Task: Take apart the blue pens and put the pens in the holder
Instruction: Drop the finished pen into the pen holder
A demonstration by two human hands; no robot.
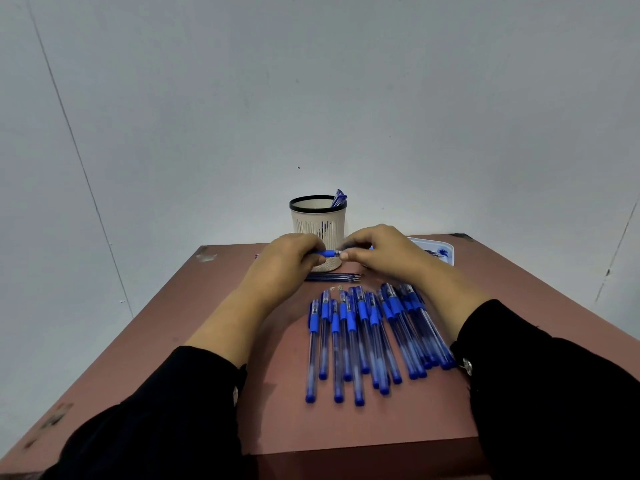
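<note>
Both hands hold one blue pen (pixel 328 253) level in front of the holder. My left hand (pixel 289 261) grips its barrel end, and my right hand (pixel 377 252) pinches its tip end between thumb and fingers. The cream slotted holder (pixel 318 216) with a black rim stands at the table's far middle, with blue pen parts (pixel 338 198) sticking out at its right. Several blue capped pens (pixel 367 337) lie in a row on the table below my hands. A few thin dark refills (pixel 334 277) lie just in front of the holder.
A white tray (pixel 437 250) with small blue parts sits at the far right, partly behind my right hand. Tiny springs (pixel 336 288) lie above the pen row. The reddish-brown table (pixel 194 327) meets a pale wall behind.
</note>
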